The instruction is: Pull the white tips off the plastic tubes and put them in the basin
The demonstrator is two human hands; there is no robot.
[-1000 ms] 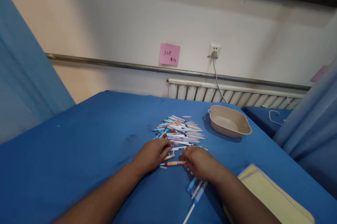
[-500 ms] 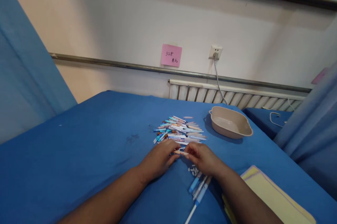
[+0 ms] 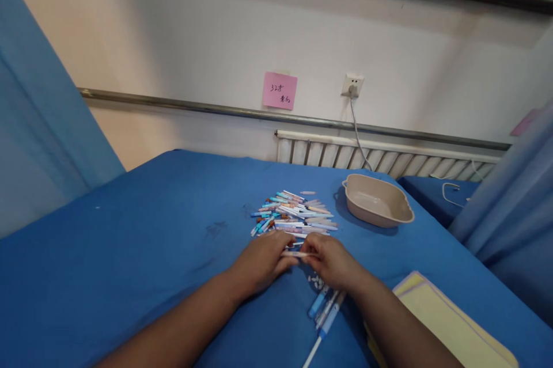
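Observation:
Between my two hands is a thin pale pen [image 3: 294, 253], lying almost level. My left hand [image 3: 264, 260] pinches its left end, and my right hand [image 3: 330, 260] closes its fingertips round the right end. Just beyond my fingers spreads a pile of pens [image 3: 298, 212] in white, blue, teal and pale pink, with some brown parts. Several small white pieces [image 3: 316, 281] lie below my right hand. Close to them are a few finished-looking pens with blue barrels [image 3: 330, 316], partly under my right wrist, one with a long white rod pointing towards me.
A beige plastic basin [image 3: 378, 201] stands on the blue-covered surface [image 3: 151, 230] at the right. Yellow sheets or folders [image 3: 449, 322] lie under my right forearm. Blue curtains [image 3: 47, 97] hang at both sides. A cable runs from the wall socket [image 3: 353, 86] down past the radiator.
The pen between my hands has turned slightly to lie more level, and my right fingers have shifted a little to the left along it. Other things stay in place.

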